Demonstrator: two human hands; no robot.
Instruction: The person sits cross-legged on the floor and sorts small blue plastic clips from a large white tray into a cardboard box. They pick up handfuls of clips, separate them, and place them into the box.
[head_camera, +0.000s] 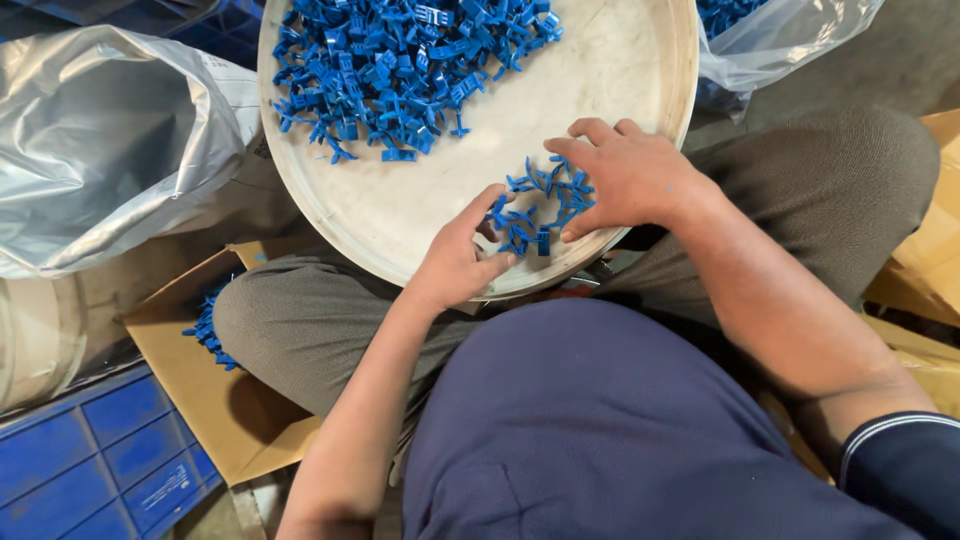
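The round white tray (640, 60) rested on the person's crossed legs, and everything else sat around it: a silvery plastic bag (100, 140) to its left, a cardboard box (215, 400) below its left edge, a blue crate (100, 460) further down that side, and a clear bag of blue parts (770, 35) off its upper right. On the tray's far half lay the big heap of blue plastic clips (400, 70). Near the tray's front rim lay a small cluster of blue clips (540, 205), set apart from the heap. The right hand (630, 175) lay flat beside this cluster, fingers spread and touching it, grasping nothing. The left hand (455, 260) curled at the cluster's other side, its grip half closed, fingertips on the nearest clips; whether it pinched one I cannot tell. The clips looked light, stiff and prongy, apt to snag together, best pinched singly by the stem.
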